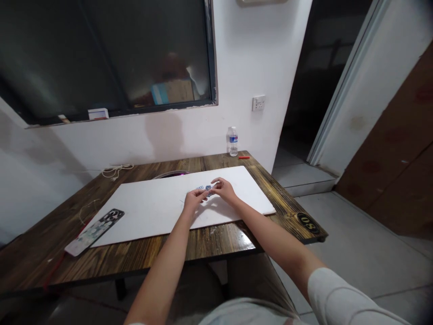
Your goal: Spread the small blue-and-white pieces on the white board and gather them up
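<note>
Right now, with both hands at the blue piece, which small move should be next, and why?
Probably turn the blue piece slightly into view: the left hand and right hand meet at it over the white board, and their fingers partly hide it.

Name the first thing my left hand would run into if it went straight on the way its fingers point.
Probably the small blue piece at the fingertips of the left hand, then the right hand; depth and contact are hard to judge.
</note>
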Tool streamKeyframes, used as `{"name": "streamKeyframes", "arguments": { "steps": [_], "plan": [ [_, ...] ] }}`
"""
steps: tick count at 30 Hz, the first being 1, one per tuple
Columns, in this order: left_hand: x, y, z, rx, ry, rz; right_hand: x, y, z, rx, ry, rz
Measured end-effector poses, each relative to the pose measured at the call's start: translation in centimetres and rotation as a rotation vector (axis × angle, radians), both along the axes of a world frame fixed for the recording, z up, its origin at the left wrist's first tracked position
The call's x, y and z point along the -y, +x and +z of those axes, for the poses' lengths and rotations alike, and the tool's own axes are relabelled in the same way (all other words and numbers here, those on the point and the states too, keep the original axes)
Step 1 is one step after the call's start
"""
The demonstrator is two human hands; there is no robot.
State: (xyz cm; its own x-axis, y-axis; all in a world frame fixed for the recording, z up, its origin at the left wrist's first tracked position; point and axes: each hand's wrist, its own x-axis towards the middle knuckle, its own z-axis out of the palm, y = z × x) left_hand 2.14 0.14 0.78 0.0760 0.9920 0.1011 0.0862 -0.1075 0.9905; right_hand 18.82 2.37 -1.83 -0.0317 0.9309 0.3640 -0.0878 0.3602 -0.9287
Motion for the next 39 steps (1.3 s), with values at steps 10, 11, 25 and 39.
{"name": "streamKeyframes", "arguments": {
  "steps": [10,11,25,39],
  "plan": [
    [-0.2,0.1,0.0,0.020,0.023,0.026,-1.0,0.8,-0.2,0.130,-0.055,-0.043],
    [-0.3,0.0,-0.1,0.036,0.015,0.064,-0.9,1.0,-0.2,0.241,-0.021,-0.114],
    [-1.0,-0.4,-0.4,0.131,0.010,0.309,1.6,0.8,1.8,1.351,0.199,-0.150],
    [-0.6,-0.1,-0.4,0.084,-0.025,0.297,1.5,0.5,1.4,1.444,0.281,-0.156]
  ]
}}
